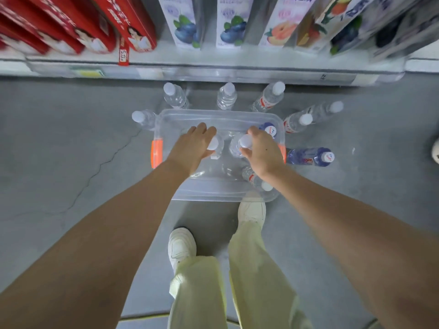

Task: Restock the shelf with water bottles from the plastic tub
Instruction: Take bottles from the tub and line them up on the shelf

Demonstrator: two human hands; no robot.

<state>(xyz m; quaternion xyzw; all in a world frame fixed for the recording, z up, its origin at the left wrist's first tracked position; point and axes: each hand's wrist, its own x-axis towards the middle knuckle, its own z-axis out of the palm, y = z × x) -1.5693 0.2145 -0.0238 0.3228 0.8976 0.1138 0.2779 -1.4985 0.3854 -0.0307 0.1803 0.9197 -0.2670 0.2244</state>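
Clear plastic forms the tub [221, 113], which is set on the floor [71, 143] just in front of the shelf [213, 67], and both hands are inside it. The left hand [193, 147] is curled round the neck of the left bottle [213, 143]; the right hand [262, 154] is clamped on the right bottle [245, 141] just under its white cap. Both bottles are upright and near each other at the middle of the tub. For a clean lift, each bottle should be drawn straight up until the rim is cleared and kept apart from its neighbour. The grip should be held below the cap rather than on it, so that the smooth wall is less likely to slip. The loose bottles [226, 96] standing round the tub should not be knocked. The bottle bodies are largely hidden by the hands, the fingertips cannot be made out, the labels are too blurred to be read, and no free shelf space is shown
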